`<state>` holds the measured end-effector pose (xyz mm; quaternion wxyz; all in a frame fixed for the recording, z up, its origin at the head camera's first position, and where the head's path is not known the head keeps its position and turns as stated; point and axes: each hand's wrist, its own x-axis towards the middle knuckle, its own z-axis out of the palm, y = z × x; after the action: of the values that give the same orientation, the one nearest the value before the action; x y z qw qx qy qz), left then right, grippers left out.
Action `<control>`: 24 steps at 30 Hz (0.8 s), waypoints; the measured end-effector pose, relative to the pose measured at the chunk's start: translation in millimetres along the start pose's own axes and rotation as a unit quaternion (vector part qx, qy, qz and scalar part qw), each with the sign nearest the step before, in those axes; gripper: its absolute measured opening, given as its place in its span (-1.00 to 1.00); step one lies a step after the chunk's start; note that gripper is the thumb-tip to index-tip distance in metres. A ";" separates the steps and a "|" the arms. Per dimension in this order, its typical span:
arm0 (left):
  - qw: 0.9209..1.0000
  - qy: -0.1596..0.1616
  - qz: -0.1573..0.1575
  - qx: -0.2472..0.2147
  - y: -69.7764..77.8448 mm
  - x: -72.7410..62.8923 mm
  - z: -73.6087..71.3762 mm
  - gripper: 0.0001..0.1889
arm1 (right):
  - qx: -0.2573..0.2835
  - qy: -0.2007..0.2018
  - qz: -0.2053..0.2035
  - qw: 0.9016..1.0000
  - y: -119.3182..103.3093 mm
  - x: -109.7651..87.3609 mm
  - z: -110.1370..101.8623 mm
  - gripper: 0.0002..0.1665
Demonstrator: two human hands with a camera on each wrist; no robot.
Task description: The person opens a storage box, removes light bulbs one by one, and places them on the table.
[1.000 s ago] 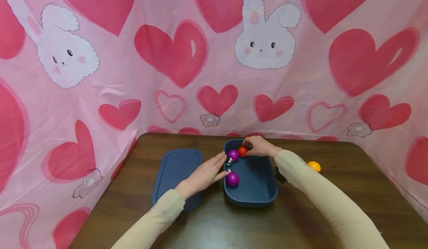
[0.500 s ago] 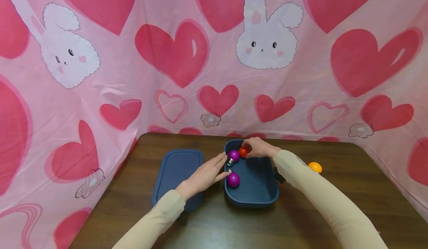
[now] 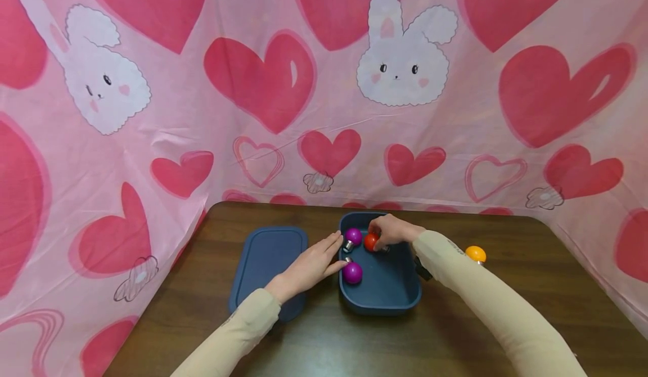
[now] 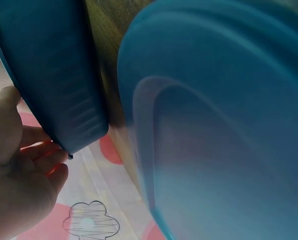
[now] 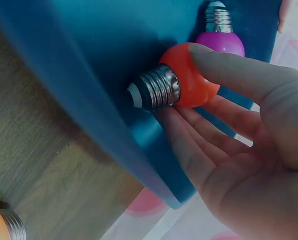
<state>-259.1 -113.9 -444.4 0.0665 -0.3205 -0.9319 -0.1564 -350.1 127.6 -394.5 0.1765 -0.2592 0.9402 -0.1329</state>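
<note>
A dark blue box (image 3: 382,287) holds small coloured light bulbs. My right hand (image 3: 397,230) pinches a red light bulb (image 5: 189,75) between thumb and fingers inside the box's far part; its metal screw base points to the right in the head view. One purple bulb (image 3: 353,236) lies just left of it, and another purple bulb (image 3: 352,273) is nearer along the left wall. My left hand (image 3: 309,264) rests at the box's left rim, fingers straight, the thumb beside the nearer purple bulb's base. In the left wrist view its fingertips (image 4: 61,172) touch the rim.
A flat blue lid (image 3: 268,261) lies on the wooden table (image 3: 314,349) left of the box, partly under my left forearm. An orange bulb (image 3: 476,254) lies on the table to the right, just beyond my right sleeve. A pink heart-patterned cloth (image 3: 324,112) hangs behind.
My right hand has shifted the red bulb slightly nearer and to the right, away from the far purple bulb, and its screw base now shows. The left hand has stayed in place.
</note>
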 end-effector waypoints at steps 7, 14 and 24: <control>1.000 -0.003 -0.003 -0.003 0.7 -1.1 -0.3 -0.30 | -0.017 0.005 -0.014 1.000 -0.9 0.9 1.8 -0.44; 1.000 0.000 -0.002 0.000 0.9 -0.1 1.2 -0.30 | -0.013 0.013 -0.018 1.000 -1.7 -6.4 -1.2 -0.47; 1.000 -0.005 -0.004 -0.012 -0.1 0.2 -0.3 -0.30 | -0.015 0.057 -0.069 0.996 -2.2 -24.6 -12.7 -0.53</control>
<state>-259.3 -114.0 -444.1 0.0575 -0.3185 -0.9314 -0.1666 -334.5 140.9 -375.7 0.1096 -0.3181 0.9304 -0.1453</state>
